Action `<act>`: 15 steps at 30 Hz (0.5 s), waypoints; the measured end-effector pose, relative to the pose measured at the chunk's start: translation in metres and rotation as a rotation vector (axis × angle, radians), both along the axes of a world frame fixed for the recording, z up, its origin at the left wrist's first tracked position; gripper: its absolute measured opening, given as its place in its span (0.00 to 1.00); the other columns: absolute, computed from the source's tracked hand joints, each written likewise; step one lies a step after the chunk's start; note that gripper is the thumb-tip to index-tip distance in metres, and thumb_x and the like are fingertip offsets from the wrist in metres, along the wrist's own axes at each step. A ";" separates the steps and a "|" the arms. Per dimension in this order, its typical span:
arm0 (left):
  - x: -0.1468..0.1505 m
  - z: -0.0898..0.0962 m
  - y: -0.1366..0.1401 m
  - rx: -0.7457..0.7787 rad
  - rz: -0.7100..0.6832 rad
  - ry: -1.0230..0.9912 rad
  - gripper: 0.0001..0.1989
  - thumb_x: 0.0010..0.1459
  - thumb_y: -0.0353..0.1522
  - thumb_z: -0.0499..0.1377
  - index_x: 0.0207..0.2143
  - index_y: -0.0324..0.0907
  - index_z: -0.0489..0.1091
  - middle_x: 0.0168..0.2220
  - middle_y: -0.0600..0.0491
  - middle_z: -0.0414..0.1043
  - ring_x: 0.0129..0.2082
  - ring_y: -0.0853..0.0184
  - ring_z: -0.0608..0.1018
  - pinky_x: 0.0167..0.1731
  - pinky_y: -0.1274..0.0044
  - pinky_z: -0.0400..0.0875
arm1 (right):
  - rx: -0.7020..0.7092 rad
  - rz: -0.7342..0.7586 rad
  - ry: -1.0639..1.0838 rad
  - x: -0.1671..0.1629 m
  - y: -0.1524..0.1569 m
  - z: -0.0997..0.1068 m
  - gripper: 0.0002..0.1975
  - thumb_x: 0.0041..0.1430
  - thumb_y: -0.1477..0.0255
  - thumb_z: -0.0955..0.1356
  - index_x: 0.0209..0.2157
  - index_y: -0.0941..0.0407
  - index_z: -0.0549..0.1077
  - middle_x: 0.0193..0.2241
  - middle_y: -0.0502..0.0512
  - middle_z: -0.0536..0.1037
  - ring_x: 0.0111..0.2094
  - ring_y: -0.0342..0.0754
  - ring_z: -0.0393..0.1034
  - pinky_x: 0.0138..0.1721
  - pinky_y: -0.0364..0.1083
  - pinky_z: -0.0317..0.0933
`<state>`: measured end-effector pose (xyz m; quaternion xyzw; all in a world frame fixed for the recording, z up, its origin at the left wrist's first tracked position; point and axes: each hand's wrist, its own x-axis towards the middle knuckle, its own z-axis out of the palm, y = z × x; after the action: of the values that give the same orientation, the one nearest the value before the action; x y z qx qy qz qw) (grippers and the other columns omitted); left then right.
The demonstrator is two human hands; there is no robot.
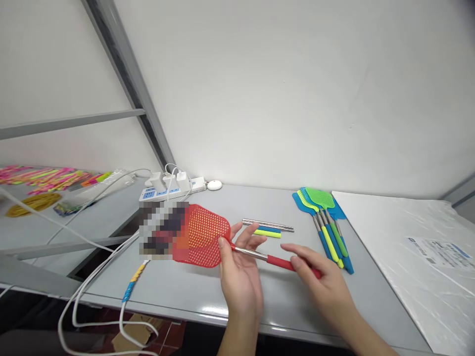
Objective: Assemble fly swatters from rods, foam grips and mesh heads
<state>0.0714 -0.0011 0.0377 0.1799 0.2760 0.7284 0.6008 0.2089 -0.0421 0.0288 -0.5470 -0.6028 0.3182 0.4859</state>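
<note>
A red fly swatter (210,235) with a mesh head and a metal shaft is held level above the table. My left hand (240,272) grips its neck, thumb on top and the other fingers partly spread beneath. The red handle (280,262) lies between the thumb and fingers of my right hand (321,274). Yellow shows through the mesh, and what lies behind it I cannot make out. Beyond my left fingers are metal rods (267,223), with a blue tube and a yellow tube (270,234) beside them.
Several fly swatters (321,198) in blue, green and yellow lie stacked at the right. A plastic-wrapped white package (401,237) covers the table's right side. At the back left stands a power strip (198,184) with plugs, and white cables (100,267) hang over the front edge.
</note>
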 end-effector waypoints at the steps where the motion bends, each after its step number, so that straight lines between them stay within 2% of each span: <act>1: -0.002 0.000 0.002 0.008 0.005 0.028 0.21 0.64 0.46 0.51 0.47 0.41 0.69 0.42 0.44 0.78 0.33 0.64 0.80 0.45 0.68 0.70 | 0.046 0.040 -0.146 0.003 -0.001 -0.002 0.13 0.62 0.62 0.65 0.42 0.51 0.79 0.30 0.54 0.79 0.26 0.47 0.69 0.28 0.44 0.60; 3: -0.002 0.001 0.003 0.009 0.001 0.065 0.21 0.63 0.46 0.51 0.48 0.39 0.69 0.38 0.45 0.79 0.32 0.64 0.80 0.44 0.67 0.70 | 0.155 0.076 -0.370 0.005 -0.003 -0.006 0.11 0.61 0.64 0.66 0.41 0.50 0.79 0.30 0.54 0.80 0.27 0.47 0.70 0.30 0.45 0.59; 5: 0.001 0.003 0.004 0.001 -0.043 0.076 0.22 0.63 0.47 0.51 0.48 0.40 0.68 0.36 0.45 0.79 0.30 0.63 0.80 0.42 0.66 0.71 | 0.169 0.061 -0.439 0.004 -0.006 -0.006 0.11 0.62 0.63 0.65 0.38 0.52 0.78 0.26 0.53 0.78 0.24 0.45 0.66 0.28 0.44 0.55; 6: 0.003 0.004 0.004 0.001 -0.073 0.078 0.22 0.63 0.47 0.50 0.49 0.40 0.67 0.36 0.46 0.79 0.29 0.62 0.80 0.42 0.66 0.71 | 0.101 0.058 -0.395 0.002 -0.007 -0.004 0.13 0.63 0.62 0.64 0.35 0.53 0.78 0.23 0.52 0.75 0.22 0.44 0.63 0.26 0.44 0.53; 8: 0.006 0.005 0.005 0.007 -0.134 0.089 0.22 0.64 0.48 0.49 0.49 0.41 0.66 0.37 0.45 0.79 0.29 0.62 0.81 0.42 0.65 0.71 | -0.146 0.112 -0.188 -0.001 -0.008 0.002 0.20 0.66 0.59 0.59 0.31 0.55 0.75 0.17 0.47 0.66 0.19 0.42 0.55 0.23 0.42 0.49; 10: 0.009 0.006 0.006 0.009 -0.174 0.111 0.22 0.64 0.48 0.49 0.49 0.42 0.65 0.38 0.44 0.79 0.29 0.61 0.81 0.41 0.65 0.71 | -0.374 0.175 0.040 -0.002 -0.007 0.009 0.23 0.67 0.57 0.56 0.28 0.56 0.72 0.14 0.43 0.55 0.17 0.40 0.48 0.20 0.41 0.44; 11: 0.010 0.007 0.007 0.009 -0.185 0.128 0.22 0.64 0.48 0.48 0.49 0.42 0.65 0.38 0.44 0.79 0.29 0.61 0.81 0.41 0.65 0.71 | -0.443 0.200 0.117 -0.002 -0.007 0.012 0.24 0.67 0.57 0.56 0.28 0.56 0.71 0.14 0.42 0.53 0.17 0.40 0.45 0.19 0.41 0.42; 13: 0.014 0.008 0.008 0.007 -0.220 0.170 0.22 0.64 0.49 0.48 0.49 0.42 0.65 0.38 0.44 0.79 0.29 0.61 0.81 0.40 0.66 0.71 | -0.480 0.229 0.165 -0.002 -0.008 0.015 0.21 0.67 0.57 0.57 0.30 0.55 0.70 0.15 0.41 0.53 0.18 0.40 0.45 0.20 0.41 0.42; 15: 0.019 0.009 0.010 0.008 -0.296 0.230 0.23 0.64 0.49 0.47 0.48 0.42 0.66 0.37 0.44 0.79 0.29 0.61 0.80 0.40 0.66 0.71 | -0.420 0.231 0.068 -0.001 -0.012 0.016 0.18 0.66 0.59 0.58 0.29 0.55 0.67 0.16 0.42 0.56 0.19 0.40 0.48 0.21 0.41 0.44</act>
<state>0.0906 0.0091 0.0466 0.3031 0.3103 0.6077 0.6653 0.2081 -0.0541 0.0446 -0.5524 -0.5653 0.5083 0.3418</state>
